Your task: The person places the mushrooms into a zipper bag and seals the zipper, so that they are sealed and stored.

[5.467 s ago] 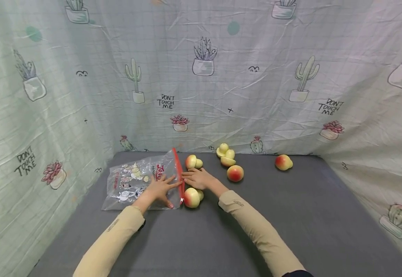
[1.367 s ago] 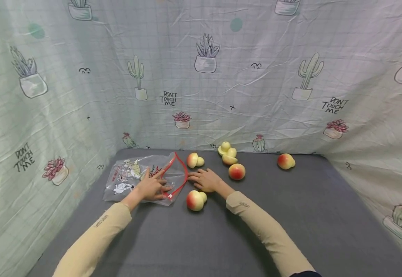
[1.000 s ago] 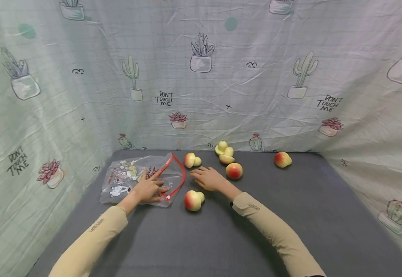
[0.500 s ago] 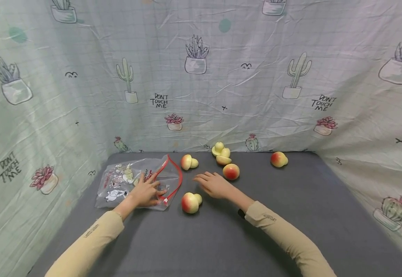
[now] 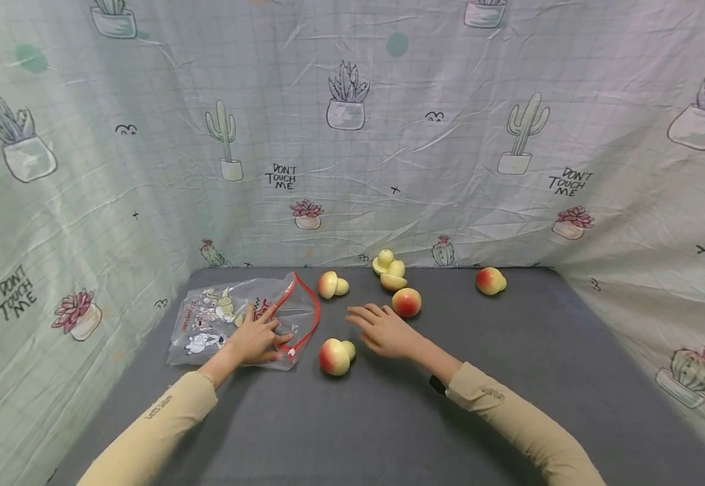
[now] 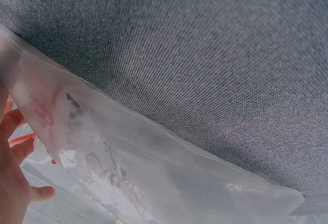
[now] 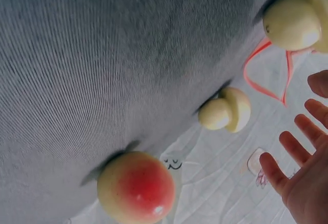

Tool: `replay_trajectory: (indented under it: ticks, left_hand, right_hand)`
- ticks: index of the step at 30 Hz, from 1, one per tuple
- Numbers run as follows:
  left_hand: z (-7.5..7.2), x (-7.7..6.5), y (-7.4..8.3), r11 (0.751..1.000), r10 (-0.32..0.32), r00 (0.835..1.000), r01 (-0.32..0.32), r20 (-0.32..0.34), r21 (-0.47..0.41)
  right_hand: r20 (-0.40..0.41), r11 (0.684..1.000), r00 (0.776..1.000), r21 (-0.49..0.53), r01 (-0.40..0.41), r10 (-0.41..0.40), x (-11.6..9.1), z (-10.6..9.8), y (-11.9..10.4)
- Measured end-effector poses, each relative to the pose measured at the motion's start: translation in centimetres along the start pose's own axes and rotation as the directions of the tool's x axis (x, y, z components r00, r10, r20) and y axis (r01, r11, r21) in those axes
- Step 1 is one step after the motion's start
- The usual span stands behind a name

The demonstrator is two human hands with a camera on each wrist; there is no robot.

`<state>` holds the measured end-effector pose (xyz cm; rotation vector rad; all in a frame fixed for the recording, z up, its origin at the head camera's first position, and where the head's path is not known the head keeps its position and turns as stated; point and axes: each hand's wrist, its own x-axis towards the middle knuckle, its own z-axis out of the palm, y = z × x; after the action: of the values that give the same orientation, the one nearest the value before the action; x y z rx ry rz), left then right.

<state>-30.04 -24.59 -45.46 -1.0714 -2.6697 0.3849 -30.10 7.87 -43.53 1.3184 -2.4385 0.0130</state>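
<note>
A clear plastic zip bag (image 5: 206, 320) with cartoon prints lies flat at the left, its red-edged mouth (image 5: 318, 312) gaping toward the right. My left hand (image 5: 255, 337) rests on the bag beside that mouth, fingers spread; the left wrist view shows the fingers (image 6: 20, 152) beyond the bag's edge. My right hand (image 5: 385, 331) hovers over the table with straight, parted fingers and nothing in them. Nearest to it are a red-and-yellow toy mushroom (image 5: 334, 356) on its left and a red-capped one (image 5: 406, 302) behind it. Another toy mushroom (image 5: 328, 285) lies just past the bag's mouth.
Several pale yellow mushroom pieces (image 5: 389, 268) are clustered at the back of the grey table (image 5: 328, 425). One more red-and-yellow mushroom (image 5: 489, 281) sits apart at the back right. A cactus-printed cloth (image 5: 389, 148) encloses the back and sides.
The bag's mouth, flat at first, now gapes. My right hand has drawn back from it to the right. My left hand has shifted slightly left on the bag and since stayed there.
</note>
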Motion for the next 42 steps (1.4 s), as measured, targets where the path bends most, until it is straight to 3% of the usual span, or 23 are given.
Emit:
replay_trajectory:
  ticks: [9,16,22,31,37,42]
  left_hand:
    - [-0.1,0.0,0.0,1.000,-0.007,1.000,0.007,0.015,-0.012]
    - [0.1,0.0,0.0,1.000,-0.008,1.000,0.009,0.021,-0.011]
    - [0.3,-0.2,-0.2,1.000,-0.002,1.000,0.002,0.014,0.006]
    - [0.7,-0.1,-0.2,0.990,0.126,0.992,-0.125,-0.019,0.064]
    - [1.0,-0.1,0.0,0.961,0.264,0.958,-0.251,-0.114,0.117]
    - [1.1,-0.3,0.2,0.956,0.289,0.940,-0.276,-0.183,0.094]
  right_hand:
    - [0.050,0.995,0.997,0.084,0.059,-0.063,-0.6,0.4,-1.3]
    - [0.089,0.994,0.992,0.062,0.085,-0.090,-0.7,0.6,-2.4]
    - [0.074,0.993,0.991,0.041,0.111,-0.114,-0.6,1.1,-2.8]
    - [0.097,0.996,0.992,0.039,0.076,-0.079,-0.2,1.4,-3.4]
    - [0.100,0.996,0.992,0.047,0.074,-0.079,0.3,1.6,-4.0]
    - [0.103,0.997,0.992,0.029,0.075,-0.078,0.5,1.9,-4.3]
